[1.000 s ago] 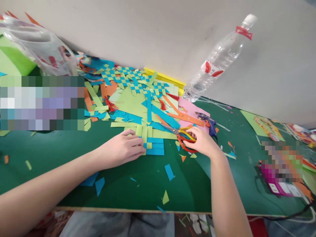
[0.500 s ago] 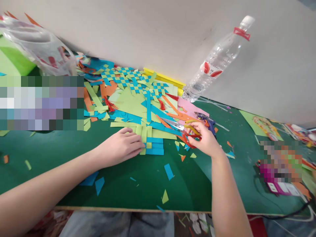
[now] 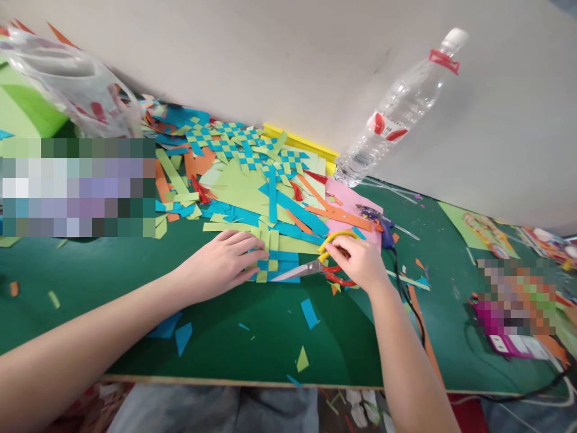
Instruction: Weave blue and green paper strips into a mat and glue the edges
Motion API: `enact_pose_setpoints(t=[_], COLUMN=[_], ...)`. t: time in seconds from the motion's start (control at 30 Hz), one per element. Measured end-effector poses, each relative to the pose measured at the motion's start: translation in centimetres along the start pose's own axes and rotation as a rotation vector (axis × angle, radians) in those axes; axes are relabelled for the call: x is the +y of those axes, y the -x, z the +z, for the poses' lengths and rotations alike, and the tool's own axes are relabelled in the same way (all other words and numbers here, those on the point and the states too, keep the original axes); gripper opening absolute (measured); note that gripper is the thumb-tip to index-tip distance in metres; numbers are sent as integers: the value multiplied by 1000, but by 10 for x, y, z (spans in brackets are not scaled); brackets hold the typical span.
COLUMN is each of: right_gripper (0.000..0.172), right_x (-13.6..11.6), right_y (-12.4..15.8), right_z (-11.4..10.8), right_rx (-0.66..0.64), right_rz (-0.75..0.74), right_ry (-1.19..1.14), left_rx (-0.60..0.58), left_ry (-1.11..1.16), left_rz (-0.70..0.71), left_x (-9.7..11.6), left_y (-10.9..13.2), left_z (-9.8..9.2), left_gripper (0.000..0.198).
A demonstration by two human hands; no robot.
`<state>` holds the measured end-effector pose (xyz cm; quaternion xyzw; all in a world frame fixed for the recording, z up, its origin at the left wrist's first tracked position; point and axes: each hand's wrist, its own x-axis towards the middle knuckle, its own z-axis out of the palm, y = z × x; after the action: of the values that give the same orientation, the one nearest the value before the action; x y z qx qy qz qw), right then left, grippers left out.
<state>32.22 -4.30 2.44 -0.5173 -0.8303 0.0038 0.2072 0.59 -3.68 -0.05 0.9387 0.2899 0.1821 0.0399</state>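
Observation:
My left hand lies over the left side of a small woven piece of green and blue paper strips, its fingers stretched out across it. The fingertips partly hide the weave. Closed around the handles of a pair of scissors is my right hand. One handle loop is yellow and the other red. The blades point left, over the right part of the blue strips. Whether the blade tips touch the paper I cannot tell.
Behind my hands lie blue-and-green woven paper pieces and red tassels. A clear plastic bottle stands by the wall. On the right are a blue glue gun with a black cord and a magenta-and-white power strip. Paper scraps dot the green table.
My right hand has brought the scissors down and turned them, so the blades now lie over the blue strips. The left hand has barely moved on the woven piece.

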Motion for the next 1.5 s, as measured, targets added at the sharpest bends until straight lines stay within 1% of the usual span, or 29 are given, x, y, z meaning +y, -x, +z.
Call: enact_pose_setpoints(t=[0.17,0.37,0.57,0.7,0.9,1.0,1.07,1.23,1.5], right_gripper=[35,36,35,35,32,31,32,35,35], right_x=[1,5,9,11,12,11,10,10,13], right_y=[0,1,2,2,3,3,3,2,1], right_z=[5,9,8,5,-2,-3,-1,3,2], right_rx=[33,18,-15,-9,69,101,92,3,54], right_rz=[-28,-46,-29,-14,0,-12,-31,-60,-75], right_ry=[93,176,163,154,199,185,166,153,191], left_rx=[-1,-20,-19,-14,-48,-54,-43,-41,-55], left_ry=[42,40,66,80,33,16,25,40,13], left_rz=[-8,12,8,1,18,21,23,22,24], left_x=[-1,-1,-2,-2,-2,-2,-2,-1,-1], left_y=[1,2,2,2,2,2,2,1,1], left_z=[3,5,7,7,8,8,7,7,7], left_gripper=[29,33,33,31,31,31,30,29,29])
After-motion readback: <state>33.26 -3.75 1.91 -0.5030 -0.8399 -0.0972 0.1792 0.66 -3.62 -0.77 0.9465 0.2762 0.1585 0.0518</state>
